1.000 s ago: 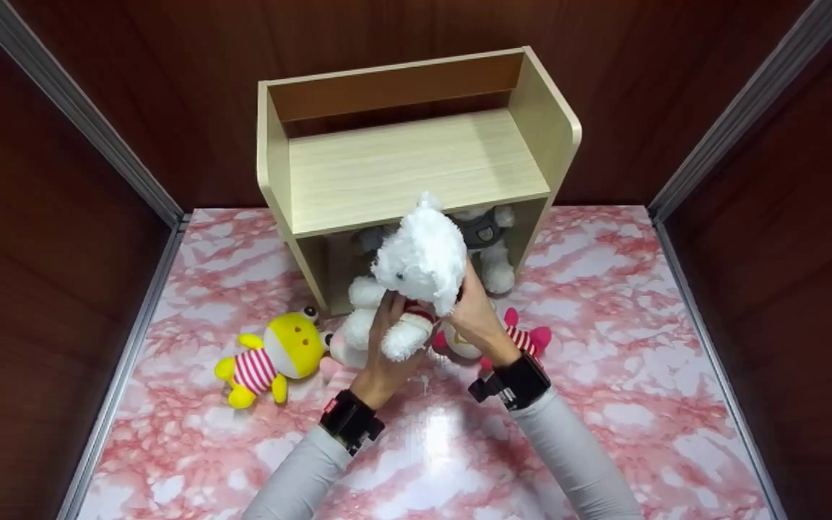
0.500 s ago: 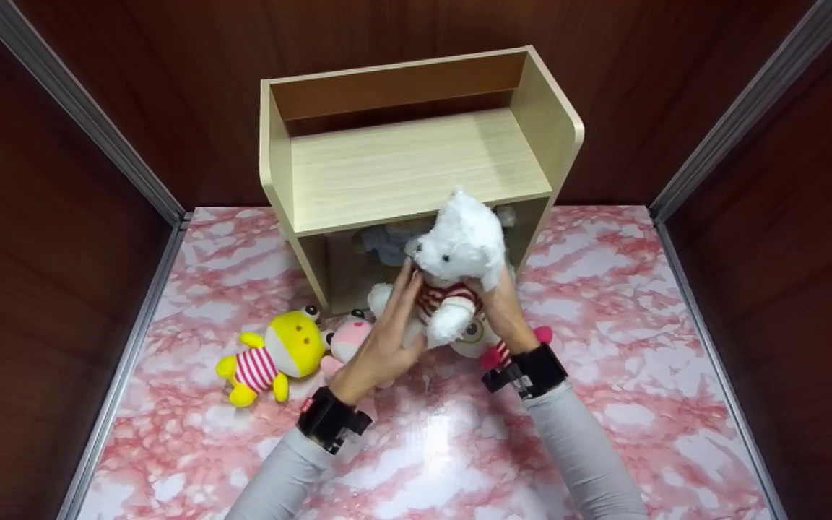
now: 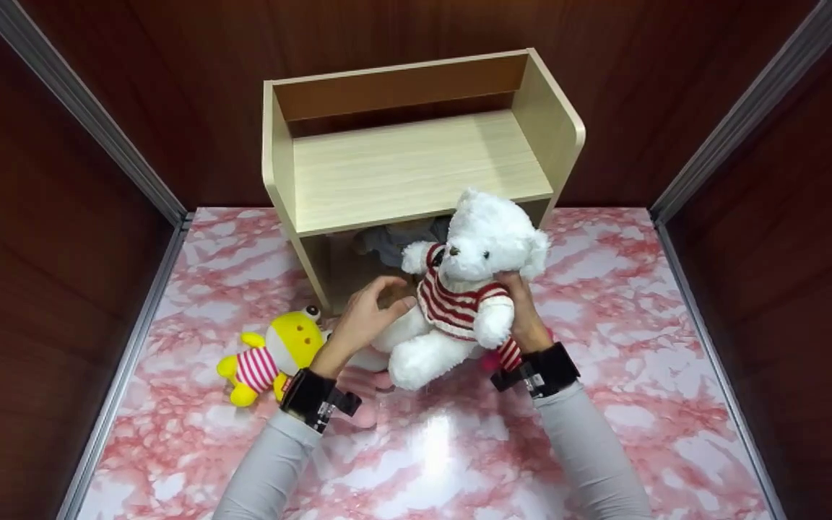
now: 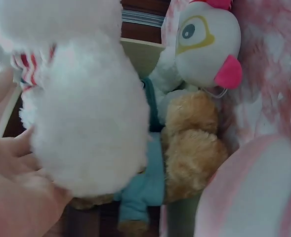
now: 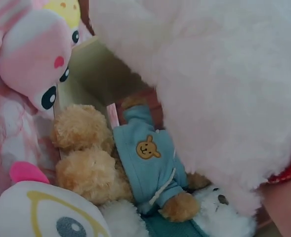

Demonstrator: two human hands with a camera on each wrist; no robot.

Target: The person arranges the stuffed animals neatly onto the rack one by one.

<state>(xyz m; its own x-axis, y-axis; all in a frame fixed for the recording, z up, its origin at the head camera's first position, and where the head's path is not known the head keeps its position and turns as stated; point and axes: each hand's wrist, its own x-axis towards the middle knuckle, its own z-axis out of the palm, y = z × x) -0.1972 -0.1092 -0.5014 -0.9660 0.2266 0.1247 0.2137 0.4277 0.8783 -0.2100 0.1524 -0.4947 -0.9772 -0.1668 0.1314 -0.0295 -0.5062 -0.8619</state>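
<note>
A white teddy bear (image 3: 468, 289) in a red-and-white striped sweater is upright, facing me, in front of the wooden shelf's (image 3: 416, 170) lower opening. My right hand (image 3: 522, 307) grips it from behind near the neck and arm. My left hand (image 3: 376, 303) has relaxed fingers, and its palm (image 4: 12, 187) rests against the bear's white leg (image 4: 86, 123). In the right wrist view the bear's fur (image 5: 224, 89) fills most of the frame.
A brown bear in a light-blue shirt (image 5: 145, 153) lies inside the shelf's lower compartment. A yellow frog toy (image 3: 279, 354) lies at the left on the pink marble table (image 3: 604, 433). A pink toy (image 4: 249, 197) and a white toy with a pink beak (image 4: 204, 44) lie under my hands.
The white bear moved right and turned upright to face me. My left hand loosened its hold and slid down to the bear's leg; my right hand kept its grip.
</note>
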